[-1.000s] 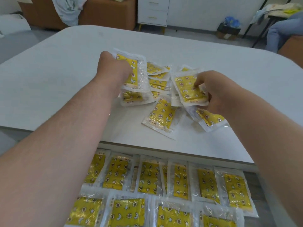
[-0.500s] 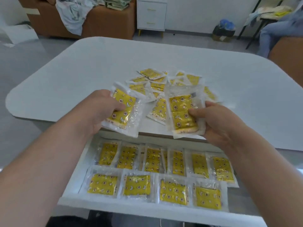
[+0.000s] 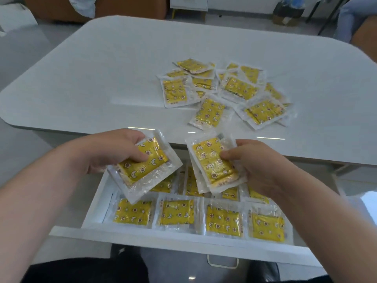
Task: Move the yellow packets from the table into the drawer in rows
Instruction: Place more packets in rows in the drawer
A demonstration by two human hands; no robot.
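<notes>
My left hand (image 3: 114,149) grips a small stack of yellow packets (image 3: 142,166) in clear wrap, held tilted above the left back part of the open white drawer (image 3: 155,238). My right hand (image 3: 255,162) pinches another small stack of yellow packets (image 3: 214,160) over the drawer's middle. In the drawer a front row of packets (image 3: 176,212) lies flat, and a back row (image 3: 230,194) is partly hidden under my hands. A loose pile of yellow packets (image 3: 226,92) remains on the white table (image 3: 102,78).
The drawer's metal handle (image 3: 222,262) sticks out at the bottom. Beyond the table stand a brown sofa (image 3: 130,7), a white cabinet (image 3: 188,3) and a dark bin (image 3: 287,12). A chair edge (image 3: 365,35) shows at the far right.
Both hands lifted packets off the table pile and carried them back toward me, down over the open drawer. The view tilted down, showing more of the drawer.
</notes>
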